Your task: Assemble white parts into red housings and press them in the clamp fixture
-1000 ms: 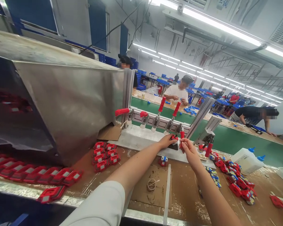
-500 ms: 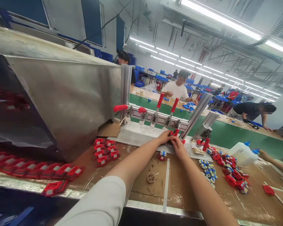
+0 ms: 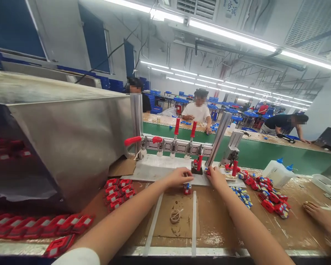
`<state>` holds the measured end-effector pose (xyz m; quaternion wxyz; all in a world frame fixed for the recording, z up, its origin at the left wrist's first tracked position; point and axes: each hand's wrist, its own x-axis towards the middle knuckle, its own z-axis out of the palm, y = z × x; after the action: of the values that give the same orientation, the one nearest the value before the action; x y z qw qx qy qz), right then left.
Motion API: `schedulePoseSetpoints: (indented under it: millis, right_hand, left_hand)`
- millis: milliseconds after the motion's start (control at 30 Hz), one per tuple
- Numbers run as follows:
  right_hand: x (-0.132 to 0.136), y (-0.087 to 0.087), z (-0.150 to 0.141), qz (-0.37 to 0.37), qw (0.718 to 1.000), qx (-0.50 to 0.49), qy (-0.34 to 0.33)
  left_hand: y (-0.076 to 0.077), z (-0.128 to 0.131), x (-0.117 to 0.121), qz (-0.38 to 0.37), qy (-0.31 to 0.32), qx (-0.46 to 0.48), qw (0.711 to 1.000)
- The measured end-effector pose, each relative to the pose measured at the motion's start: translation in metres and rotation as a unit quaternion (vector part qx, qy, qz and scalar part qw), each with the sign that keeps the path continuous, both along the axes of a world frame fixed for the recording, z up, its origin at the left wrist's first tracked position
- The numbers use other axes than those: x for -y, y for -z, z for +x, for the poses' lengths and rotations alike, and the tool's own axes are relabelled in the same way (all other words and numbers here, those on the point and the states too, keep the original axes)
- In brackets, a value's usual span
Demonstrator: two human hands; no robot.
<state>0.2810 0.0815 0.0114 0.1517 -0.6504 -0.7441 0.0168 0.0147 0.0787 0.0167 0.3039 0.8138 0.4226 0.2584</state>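
My left hand [image 3: 180,177] is above the near edge of the metal plate [image 3: 164,169], fingers apart and holding nothing. A small red and blue plastic part [image 3: 187,189] lies just below it. Fingers of my right hand [image 3: 216,179] close on another red and blue plastic part [image 3: 207,171] at the foot of the slanted metal post; my hand partly hides it. Between my hands, a red part [image 3: 194,164] sits on a black block [image 3: 196,171] beneath the rightmost toggle clamp of the row, whose red handle [image 3: 200,162] points down.
Several toggle clamps line the rail [image 3: 179,144]. Red parts [image 3: 116,195] lie left, with more in a row at the front left. Blue and cream pieces [image 3: 241,197] and a red pile [image 3: 274,200] lie right, near white bottles [image 3: 277,173]. Another person's hand [image 3: 317,213] rests at right.
My left hand has drawn back from the clamp, leaving the part beneath it visible. My right hand has shifted right. The other person's hand has left the bottle for the table; my view has tilted up.
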Motion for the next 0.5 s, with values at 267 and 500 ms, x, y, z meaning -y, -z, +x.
schedulePoseSetpoints:
  millis: [267, 500]
  right_hand:
    - [0.097, -0.003, 0.172, 0.150, 0.977, 0.056, 0.141]
    - [0.057, -0.019, 0.164, 0.141, 0.925, -0.347, 0.064]
  left_hand:
    - [-0.018, -0.006, 0.032, 0.042, 0.088, -0.200, 0.975]
    - [-0.037, 0.083, 0.006, 0.074, 0.169, -0.140, 0.973]
